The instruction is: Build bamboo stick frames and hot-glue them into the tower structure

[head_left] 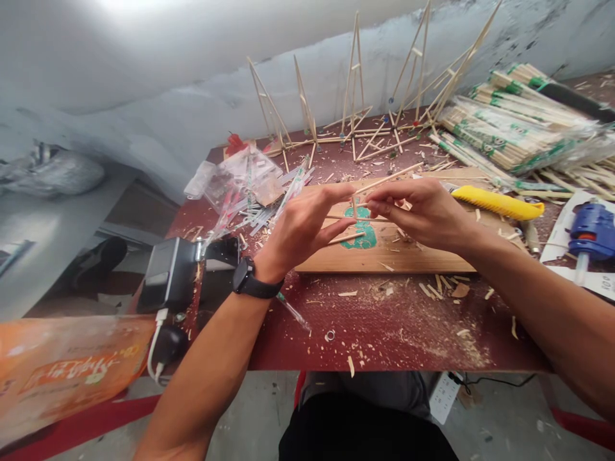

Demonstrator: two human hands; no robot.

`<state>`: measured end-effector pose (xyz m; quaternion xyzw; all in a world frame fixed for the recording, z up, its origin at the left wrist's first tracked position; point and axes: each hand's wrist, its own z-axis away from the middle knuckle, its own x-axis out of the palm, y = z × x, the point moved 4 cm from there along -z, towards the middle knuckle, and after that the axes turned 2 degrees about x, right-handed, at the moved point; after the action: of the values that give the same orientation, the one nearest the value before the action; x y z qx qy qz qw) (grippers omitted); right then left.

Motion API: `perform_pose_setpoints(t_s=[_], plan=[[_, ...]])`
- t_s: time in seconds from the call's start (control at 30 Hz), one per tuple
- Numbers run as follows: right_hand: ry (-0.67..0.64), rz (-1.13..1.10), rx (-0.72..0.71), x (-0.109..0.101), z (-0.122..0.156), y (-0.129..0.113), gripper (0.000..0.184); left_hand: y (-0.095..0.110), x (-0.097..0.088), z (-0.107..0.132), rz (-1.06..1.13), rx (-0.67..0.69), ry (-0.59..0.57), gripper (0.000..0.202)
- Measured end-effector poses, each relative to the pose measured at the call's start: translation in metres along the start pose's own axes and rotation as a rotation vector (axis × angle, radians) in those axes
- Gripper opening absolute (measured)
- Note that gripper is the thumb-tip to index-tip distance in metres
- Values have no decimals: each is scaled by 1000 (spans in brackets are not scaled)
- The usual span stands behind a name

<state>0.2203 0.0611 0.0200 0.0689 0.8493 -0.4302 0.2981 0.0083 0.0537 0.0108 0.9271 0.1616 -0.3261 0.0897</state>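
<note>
Wooden sticks in hand: slim, pale, straight lengths [368,219] are held above the board, near its middle; a short upright piece meets a longer level one, though whether they are joined cannot be told.
Left hand [307,214]: the short piece is pinched between fingertips and thumb.
Right hand [423,208]: fingers and thumb are closed on the small sticks from the other side.
Standing frames [355,70]: several tall, pointed constructions of pale sticks are already put together along the grey, stained wall [192,115].
Work remaining: the handheld piece appears unfinished, and many sticks are left in clear-and-green plastic-wrapped bundles [509,131].
Board [394,259]: flat, brown, grained wood is marked with a green patch.
Tabletop [307,352]: a dark red surface is strewn with curled, pale wood shavings [427,291].
Tools: a ribbed yellow handle [500,202] and a blue plastic tool [593,230] are laid at the right.
</note>
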Motion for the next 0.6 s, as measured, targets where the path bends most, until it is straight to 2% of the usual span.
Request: perform_pose_setpoints(t_s=[0.6], plan=[[-27, -38, 53, 1, 0, 3, 19, -3, 3, 3, 51, -34, -13, 46]])
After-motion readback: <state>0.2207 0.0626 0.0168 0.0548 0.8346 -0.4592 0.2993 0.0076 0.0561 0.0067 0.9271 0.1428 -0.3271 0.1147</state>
